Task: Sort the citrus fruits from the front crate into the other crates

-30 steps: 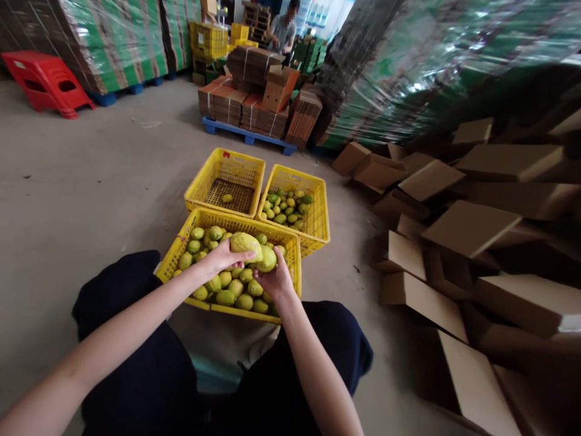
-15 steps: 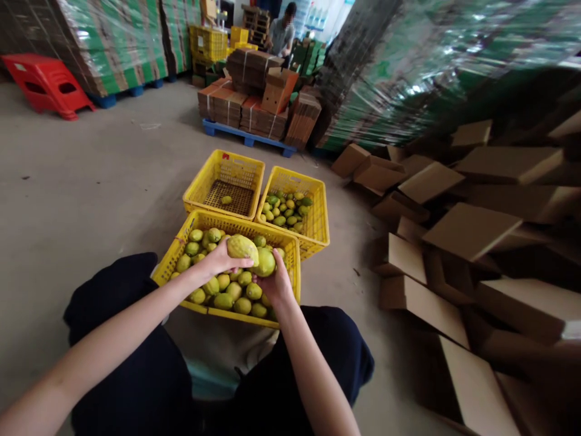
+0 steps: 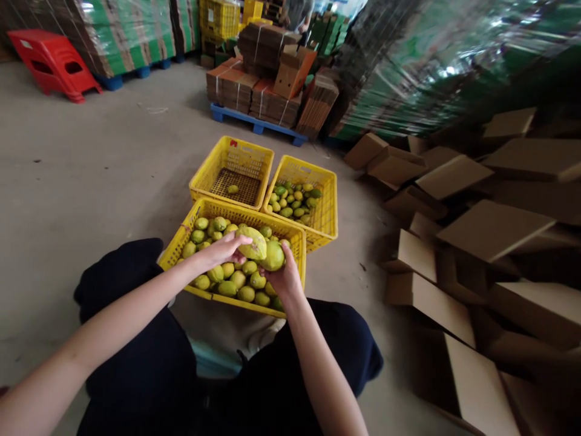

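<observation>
My left hand is closed around a large yellow-green lemon with a brownish blemish on its skin. Beside it, my right hand grips a rounder, greener lemon. The two fruits are side by side, seemingly touching, above the near yellow crate. Many green-yellow lemons fill that crate, which stands between my knees. My forearms and hands cover part of its contents.
Behind stand two more yellow crates: the left one holds a single lemon, the right one several. Open cardboard boxes pile up at right. Flattened cartons sit on a blue pallet. A red stool and a partly visible person are farther off.
The lemon in my left hand has turned, so its blemished side now shows. Both hands keep hold of their lemons over the crate. The whole view has shifted slightly.
</observation>
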The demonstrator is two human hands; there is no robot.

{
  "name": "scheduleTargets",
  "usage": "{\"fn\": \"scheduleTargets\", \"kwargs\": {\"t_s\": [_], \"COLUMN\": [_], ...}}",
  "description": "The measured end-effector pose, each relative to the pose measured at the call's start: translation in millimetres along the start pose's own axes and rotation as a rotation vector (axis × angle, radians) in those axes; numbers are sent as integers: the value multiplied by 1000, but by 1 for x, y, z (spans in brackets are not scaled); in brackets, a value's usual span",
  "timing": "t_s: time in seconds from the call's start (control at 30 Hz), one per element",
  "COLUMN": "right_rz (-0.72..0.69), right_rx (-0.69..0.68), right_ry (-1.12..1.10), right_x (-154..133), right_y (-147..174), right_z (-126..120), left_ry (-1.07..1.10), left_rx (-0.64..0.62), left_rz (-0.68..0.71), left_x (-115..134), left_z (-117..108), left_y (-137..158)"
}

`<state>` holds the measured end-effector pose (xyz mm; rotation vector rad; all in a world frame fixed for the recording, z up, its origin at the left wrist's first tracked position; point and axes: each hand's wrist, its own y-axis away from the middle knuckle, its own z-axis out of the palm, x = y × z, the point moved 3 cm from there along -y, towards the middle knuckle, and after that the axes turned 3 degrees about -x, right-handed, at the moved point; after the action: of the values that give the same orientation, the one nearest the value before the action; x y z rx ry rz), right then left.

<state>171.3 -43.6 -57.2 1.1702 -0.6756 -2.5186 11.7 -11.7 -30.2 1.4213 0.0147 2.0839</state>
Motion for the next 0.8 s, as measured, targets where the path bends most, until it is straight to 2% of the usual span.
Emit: {"fn": "scheduleTargets", "kwargs": {"t_s": [0.17, 0.27, 0.33, 0.4, 0.5, 0.6, 0.7, 0.8], "right_rz": [2, -10, -63, -186, -495, -747, -840, -799], "right_rx": [-10, -69, -96, -93, -19, 17, -31, -75], "right_ry": [27, 82, 141, 265, 571, 763, 770, 667], "right_x": [-1, -1, -2, -4, -13, -21, -27, -32], "right_y": [4, 6, 8, 10, 16, 20, 21, 21], "right_z": [2, 3, 2, 0, -3, -3, -1, 2], "left_ry": [-27, -135, -245, -385, -546, -547, -458, -305], "left_rx": [3, 86, 116, 48, -119, -168, -130, -45], "left_rz": [-45, -51, 4, 119, 279, 300, 256, 254], "left_x": [2, 3, 7, 14, 21, 21, 19, 19], "left_z": [1, -3, -6, -6, -3, -5, -10, -13], "left_y": [1, 1, 2, 3, 6, 5, 2, 0]}}
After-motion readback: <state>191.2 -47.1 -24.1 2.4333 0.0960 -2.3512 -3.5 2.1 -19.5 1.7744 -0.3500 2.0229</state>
